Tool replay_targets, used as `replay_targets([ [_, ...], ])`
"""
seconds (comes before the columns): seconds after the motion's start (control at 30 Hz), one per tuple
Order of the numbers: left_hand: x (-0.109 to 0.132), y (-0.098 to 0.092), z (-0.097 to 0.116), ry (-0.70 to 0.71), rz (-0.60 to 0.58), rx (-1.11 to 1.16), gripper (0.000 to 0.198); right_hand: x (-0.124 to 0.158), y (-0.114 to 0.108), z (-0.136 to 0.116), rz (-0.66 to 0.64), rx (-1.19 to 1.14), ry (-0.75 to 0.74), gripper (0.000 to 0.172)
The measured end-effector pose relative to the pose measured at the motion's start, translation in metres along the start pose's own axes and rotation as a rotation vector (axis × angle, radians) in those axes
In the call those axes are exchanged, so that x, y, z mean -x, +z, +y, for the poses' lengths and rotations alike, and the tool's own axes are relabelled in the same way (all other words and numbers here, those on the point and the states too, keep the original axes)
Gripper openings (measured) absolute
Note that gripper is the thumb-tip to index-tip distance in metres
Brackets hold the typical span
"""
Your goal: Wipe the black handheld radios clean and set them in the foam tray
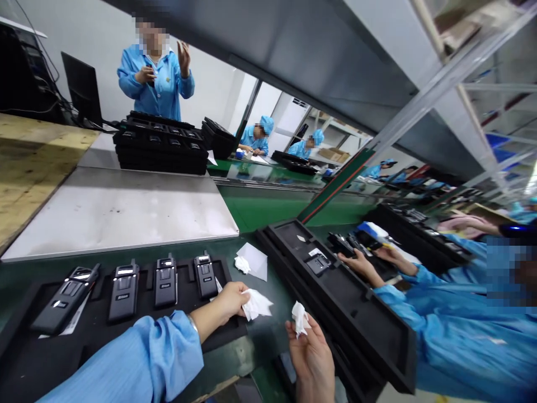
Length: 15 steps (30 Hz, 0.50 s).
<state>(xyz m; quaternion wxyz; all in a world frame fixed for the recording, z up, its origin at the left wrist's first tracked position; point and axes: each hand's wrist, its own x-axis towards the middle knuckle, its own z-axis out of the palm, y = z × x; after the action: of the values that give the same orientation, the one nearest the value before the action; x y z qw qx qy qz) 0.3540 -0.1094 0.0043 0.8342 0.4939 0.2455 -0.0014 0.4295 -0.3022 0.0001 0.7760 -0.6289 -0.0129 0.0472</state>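
Between the thumb and fingers of my left hand (232, 300) is a white tissue (257, 305), its loose end sticking out to the right. My right hand (311, 352) is raised palm up and pinches a smaller crumpled tissue (299, 319). The two pieces are apart. Left of my hands, a black foam tray (29, 358) bears several black walkie-talkies, the nearest of them a small walkie-talkie (205, 277) beside my left wrist. Just beyond my left hand, a crumpled white wad (242, 264) lies against a white paper sheet (258, 262) on the green bench.
On the right, stacked black foam trays (356, 313) slant across the bench. A co-worker's hands (361, 266) handle black devices there. Behind the walkie-talkies is a white board (138, 207), with more stacked trays (161, 157) and a standing person (157, 84) farther back. A grey shelf (293, 50) hangs overhead.
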Motion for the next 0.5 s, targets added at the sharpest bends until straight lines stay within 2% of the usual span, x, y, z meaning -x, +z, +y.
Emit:
replay_targets([
  [0.07,-0.003,0.000,-0.002,-0.007,-0.023,-0.019,0.031,-0.006,-0.010,-0.001,0.032,0.067,-0.018,0.042],
  [0.17,0.005,-0.004,0.001,0.019,-0.082,-0.028,0.038,-0.014,-0.014,0.001,0.037,0.214,-0.030,0.045],
  [0.33,0.032,-0.012,0.016,0.060,-0.201,-0.045,0.054,-0.013,0.006,0.001,-0.024,0.384,-0.088,0.058],
  [0.4,0.042,-0.016,0.021,0.071,-0.231,-0.056,0.056,-0.004,0.023,-0.001,-0.140,0.346,-0.034,0.064],
  [0.5,0.053,-0.023,0.024,0.099,-0.224,-0.071,0.052,0.017,0.051,-0.004,-0.487,0.149,0.224,0.063],
])
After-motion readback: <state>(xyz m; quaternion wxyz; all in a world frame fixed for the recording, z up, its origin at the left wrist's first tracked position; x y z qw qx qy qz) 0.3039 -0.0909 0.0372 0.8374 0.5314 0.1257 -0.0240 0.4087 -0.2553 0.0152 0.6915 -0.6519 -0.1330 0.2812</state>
